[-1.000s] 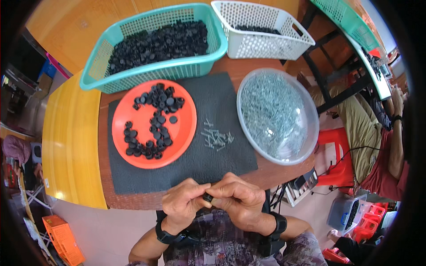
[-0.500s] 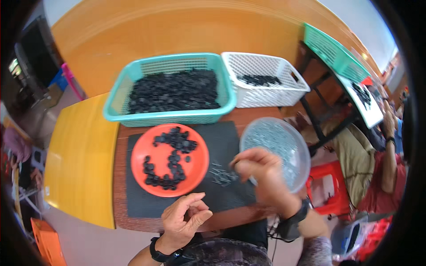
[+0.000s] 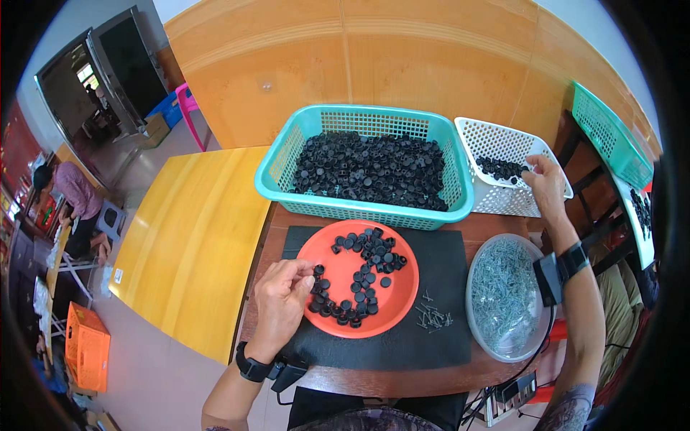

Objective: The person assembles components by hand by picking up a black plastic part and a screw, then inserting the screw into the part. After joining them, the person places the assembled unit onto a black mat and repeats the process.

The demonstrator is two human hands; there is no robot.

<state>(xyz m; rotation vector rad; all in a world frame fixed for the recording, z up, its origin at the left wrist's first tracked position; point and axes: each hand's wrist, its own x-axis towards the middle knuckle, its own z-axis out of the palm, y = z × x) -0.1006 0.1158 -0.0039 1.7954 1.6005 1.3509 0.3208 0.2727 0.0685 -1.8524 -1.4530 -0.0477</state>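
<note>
My left hand (image 3: 282,296) is at the left rim of the orange-red plate (image 3: 397,309), its thumb and fingers pinched at a small round black cap (image 3: 318,270). Many similar caps lie on the plate in a curved band. My right hand (image 3: 546,179) reaches over the near side of the white basket (image 3: 514,201), fingers loosely bent and parted. A single black cap (image 3: 513,180) shows just below its fingertips, apart from them. More black pieces (image 3: 496,167) lie inside that basket. Loose screws (image 3: 433,317) rest on the dark mat (image 3: 442,269) beside the plate.
A large teal basket (image 3: 363,210) full of black caps stands behind the plate. On the right is a clear round tub (image 3: 535,316) of silvery screws. A yellow board (image 3: 187,251) adjoins the table on the left. Another person (image 3: 79,190) sits far left.
My right hand has moved from beside the screws out to the white basket. My left hand has gone from the table's front edge to the plate's left side. The view has shifted leftward.
</note>
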